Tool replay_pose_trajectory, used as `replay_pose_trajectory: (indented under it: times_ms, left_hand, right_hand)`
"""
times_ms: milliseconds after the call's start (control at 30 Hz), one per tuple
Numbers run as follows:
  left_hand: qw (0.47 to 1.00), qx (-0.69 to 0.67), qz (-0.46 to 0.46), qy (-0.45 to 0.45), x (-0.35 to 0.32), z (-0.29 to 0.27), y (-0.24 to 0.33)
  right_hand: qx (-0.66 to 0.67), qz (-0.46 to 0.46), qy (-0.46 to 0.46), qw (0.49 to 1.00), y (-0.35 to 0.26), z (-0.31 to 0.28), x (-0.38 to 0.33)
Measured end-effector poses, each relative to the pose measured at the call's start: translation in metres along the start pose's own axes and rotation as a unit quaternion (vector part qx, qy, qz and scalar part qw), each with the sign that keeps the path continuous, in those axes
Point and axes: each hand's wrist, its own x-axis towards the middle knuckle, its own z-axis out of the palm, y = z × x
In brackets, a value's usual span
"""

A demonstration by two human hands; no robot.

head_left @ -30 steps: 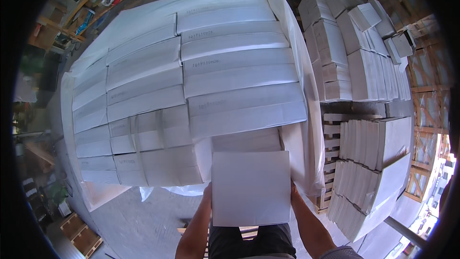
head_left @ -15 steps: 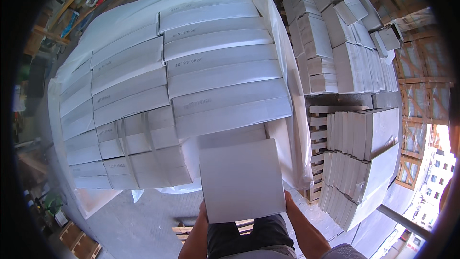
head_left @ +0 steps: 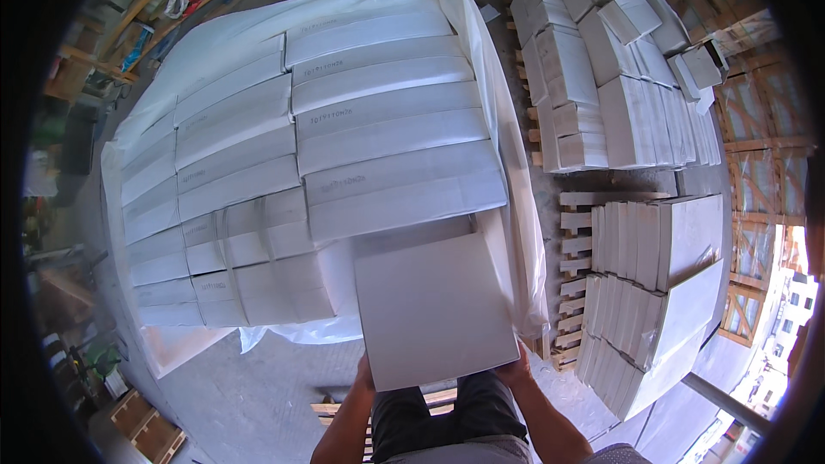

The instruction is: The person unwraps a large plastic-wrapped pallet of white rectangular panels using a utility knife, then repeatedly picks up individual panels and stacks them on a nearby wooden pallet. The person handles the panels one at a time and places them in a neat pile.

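A plain white cardboard box is held in front of my body, its broad top face toward me. My left hand grips its near left corner, and my right hand grips the near right corner; the box hides most of the fingers. Beyond it stands a large stack of long white boxes, laid in rows and partly wrapped in clear plastic film. The far end of the held box lies at a gap in the stack's near right part; whether it touches the stack I cannot tell.
To the right, flat white cartons stand on a wooden pallet, with another pile of white boxes farther back. Pallet slats show beside my legs. A wooden crate sits at the lower left.
The held box has shifted slightly away from my body and turned a little, its near right corner now farther out. More of my right hand shows around that corner.
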Motion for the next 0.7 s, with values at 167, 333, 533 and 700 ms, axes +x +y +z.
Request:
replay_pose_trajectory:
  times_ms: [167,333,533,700]
  left_hand:
    - [0.976,-0.217,0.007,0.016,-0.009,-0.008,0.027]
    - [0.940,-0.335,-0.053,0.037,-0.013,-0.012,0.039]
    - [0.964,-0.266,0.002,0.016,-0.006,-0.009,0.017]
    - [0.915,-0.403,-0.018,-0.007,0.003,-0.002,0.003]
  right_hand:
    - [0.020,-0.024,0.084,0.996,-0.006,0.033,-0.022]
    - [0.116,-0.021,0.079,0.990,-0.006,0.043,-0.046]
    - [-0.036,-0.042,0.107,0.993,0.010,0.040,-0.029]
    - [-0.097,-0.119,0.144,0.978,0.026,0.041,-0.022]
